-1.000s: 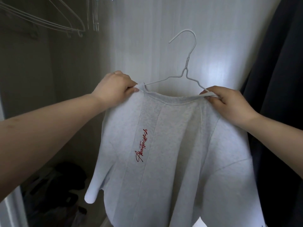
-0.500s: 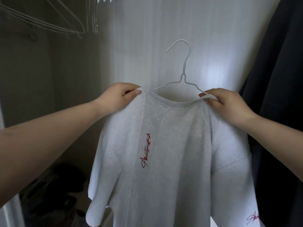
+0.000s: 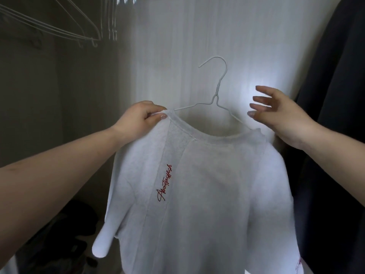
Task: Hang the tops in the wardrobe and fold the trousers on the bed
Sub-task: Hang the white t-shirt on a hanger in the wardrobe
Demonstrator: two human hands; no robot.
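Note:
A light grey T-shirt [image 3: 207, 184] with red script down its front hangs on a white wire hanger [image 3: 217, 95], held up in front of the pale wardrobe wall. My left hand [image 3: 140, 119] pinches the shirt's left shoulder at the collar, over the hanger's arm. My right hand [image 3: 280, 117] is off the shirt, fingers spread, just above the right shoulder and beside the hanger's right arm. The hanger's hook points up and left, free of any rail.
Several empty white wire hangers [image 3: 79, 30] hang at the upper left inside the wardrobe. A dark garment [image 3: 331, 115] hangs along the right edge. Dark clothes [image 3: 69, 234] lie heaped on the wardrobe floor at lower left.
My right hand has let go of the shirt's right shoulder and opened. The shirt and hanger have sunk a little lower in view; my left hand keeps its grip.

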